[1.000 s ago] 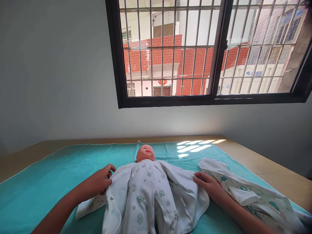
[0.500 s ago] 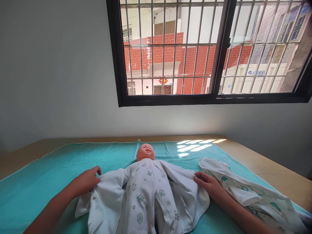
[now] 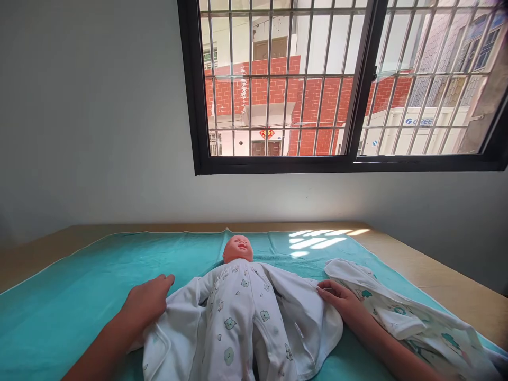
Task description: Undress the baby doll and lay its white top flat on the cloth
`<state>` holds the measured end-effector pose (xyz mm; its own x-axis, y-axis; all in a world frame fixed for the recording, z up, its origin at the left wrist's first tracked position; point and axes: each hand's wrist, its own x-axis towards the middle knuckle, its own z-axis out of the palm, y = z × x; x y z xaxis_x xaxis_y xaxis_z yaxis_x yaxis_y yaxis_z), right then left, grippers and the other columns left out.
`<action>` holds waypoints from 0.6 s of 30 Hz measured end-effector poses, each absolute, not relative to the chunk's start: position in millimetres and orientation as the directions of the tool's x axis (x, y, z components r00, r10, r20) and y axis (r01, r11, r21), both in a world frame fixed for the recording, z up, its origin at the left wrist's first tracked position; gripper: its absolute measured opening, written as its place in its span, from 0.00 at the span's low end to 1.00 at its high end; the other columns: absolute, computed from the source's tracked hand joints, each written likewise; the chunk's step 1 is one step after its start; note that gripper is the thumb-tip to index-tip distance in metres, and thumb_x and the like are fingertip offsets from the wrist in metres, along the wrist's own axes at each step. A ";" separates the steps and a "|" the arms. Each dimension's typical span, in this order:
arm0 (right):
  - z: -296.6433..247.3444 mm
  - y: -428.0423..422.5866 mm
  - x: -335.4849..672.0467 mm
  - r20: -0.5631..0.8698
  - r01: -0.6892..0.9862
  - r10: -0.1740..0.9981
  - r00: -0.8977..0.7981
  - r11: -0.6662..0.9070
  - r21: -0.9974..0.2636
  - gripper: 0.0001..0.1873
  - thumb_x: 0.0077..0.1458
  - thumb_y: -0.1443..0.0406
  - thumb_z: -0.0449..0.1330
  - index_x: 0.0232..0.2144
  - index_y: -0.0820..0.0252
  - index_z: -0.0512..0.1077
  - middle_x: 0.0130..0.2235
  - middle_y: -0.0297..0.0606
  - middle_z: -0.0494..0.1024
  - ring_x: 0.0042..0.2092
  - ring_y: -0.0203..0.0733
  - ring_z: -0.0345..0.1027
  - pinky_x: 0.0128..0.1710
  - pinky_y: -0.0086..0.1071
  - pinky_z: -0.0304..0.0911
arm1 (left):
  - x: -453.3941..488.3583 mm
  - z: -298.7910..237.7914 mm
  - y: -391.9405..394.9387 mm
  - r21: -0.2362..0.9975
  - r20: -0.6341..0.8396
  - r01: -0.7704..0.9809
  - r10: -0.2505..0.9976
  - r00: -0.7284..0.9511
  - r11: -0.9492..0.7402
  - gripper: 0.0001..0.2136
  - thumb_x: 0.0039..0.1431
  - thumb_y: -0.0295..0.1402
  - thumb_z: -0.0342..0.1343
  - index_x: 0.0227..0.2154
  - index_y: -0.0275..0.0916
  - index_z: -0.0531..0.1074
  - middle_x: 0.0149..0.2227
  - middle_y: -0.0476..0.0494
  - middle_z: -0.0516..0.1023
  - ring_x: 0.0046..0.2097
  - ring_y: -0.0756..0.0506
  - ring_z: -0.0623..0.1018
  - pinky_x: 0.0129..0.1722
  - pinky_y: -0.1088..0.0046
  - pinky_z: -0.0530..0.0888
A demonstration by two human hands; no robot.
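A baby doll (image 3: 238, 247) lies on its back on a teal blanket (image 3: 79, 280), dressed in white printed trousers (image 3: 240, 317). An open white jacket (image 3: 301, 312) is spread under it to both sides. My left hand (image 3: 148, 301) lies flat on the jacket's left flap, fingers stretched out. On the jacket's right flap rests my right hand (image 3: 341, 301), fingers lying flat on the cloth.
A second printed baby garment (image 3: 400, 317) lies crumpled on the blanket at the right. The blanket covers a wooden table (image 3: 436, 275) that stands against a grey wall under a barred window (image 3: 341, 84).
My left hand pulled the jacket's left flap outward to the left and now lies flat on it. The right hand stayed in place.
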<state>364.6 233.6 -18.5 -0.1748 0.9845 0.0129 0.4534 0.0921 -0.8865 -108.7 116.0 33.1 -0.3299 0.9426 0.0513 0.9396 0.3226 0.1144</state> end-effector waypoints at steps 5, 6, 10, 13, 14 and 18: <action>-14.0 227.6 364.4 0.060 0.460 0.987 -0.152 0.124 -0.879 0.23 0.52 0.44 0.55 0.35 0.56 0.72 0.37 0.37 0.79 0.41 0.48 0.70 0.41 0.37 0.62 | -71.5 33.6 127.9 0.294 0.131 0.934 0.959 -0.251 0.204 0.20 0.63 0.38 0.41 0.53 0.42 0.68 0.56 0.40 0.73 0.54 0.40 0.74 0.46 0.65 0.68; -10.8 224.6 364.8 0.120 0.482 0.987 -0.108 0.157 -0.862 0.23 0.54 0.44 0.53 0.33 0.56 0.72 0.35 0.37 0.78 0.39 0.47 0.69 0.39 0.37 0.62 | -63.3 31.3 129.8 0.353 0.130 0.920 0.964 -0.231 0.172 0.22 0.63 0.43 0.41 0.55 0.42 0.67 0.58 0.40 0.71 0.55 0.40 0.73 0.48 0.65 0.68; 5.9 207.3 356.5 0.436 0.571 0.900 -0.027 0.372 -0.732 0.22 0.58 0.45 0.49 0.28 0.56 0.68 0.30 0.36 0.72 0.32 0.43 0.65 0.32 0.35 0.61 | -39.0 20.9 131.4 0.464 0.077 0.867 0.966 -0.245 0.183 0.27 0.63 0.50 0.40 0.58 0.40 0.63 0.60 0.40 0.69 0.57 0.38 0.71 0.51 0.61 0.68; 21.2 188.9 322.4 0.488 0.561 0.847 -0.209 0.513 -0.650 0.17 0.61 0.50 0.50 0.35 0.55 0.71 0.40 0.38 0.74 0.41 0.44 0.68 0.42 0.36 0.65 | -32.2 15.8 128.3 0.416 0.112 0.885 0.954 -0.278 0.209 0.26 0.65 0.47 0.35 0.58 0.38 0.64 0.59 0.39 0.70 0.58 0.38 0.70 0.53 0.60 0.67; 27.0 182.6 304.5 0.476 0.556 0.836 -0.273 0.541 -0.631 0.15 0.61 0.52 0.51 0.40 0.53 0.71 0.46 0.39 0.73 0.47 0.44 0.68 0.46 0.36 0.65 | -31.5 14.3 127.3 0.392 0.137 0.897 0.951 -0.277 0.204 0.26 0.66 0.45 0.34 0.57 0.38 0.65 0.58 0.39 0.71 0.57 0.38 0.71 0.53 0.60 0.67; 53.8 166.8 214.9 0.422 0.488 0.728 -0.541 0.680 -0.548 0.18 0.60 0.61 0.54 0.53 0.53 0.68 0.57 0.39 0.69 0.58 0.43 0.62 0.59 0.36 0.59 | -32.1 9.3 125.6 0.335 0.219 0.925 0.940 -0.260 0.178 0.23 0.67 0.42 0.32 0.53 0.40 0.68 0.52 0.40 0.75 0.53 0.40 0.73 0.50 0.63 0.67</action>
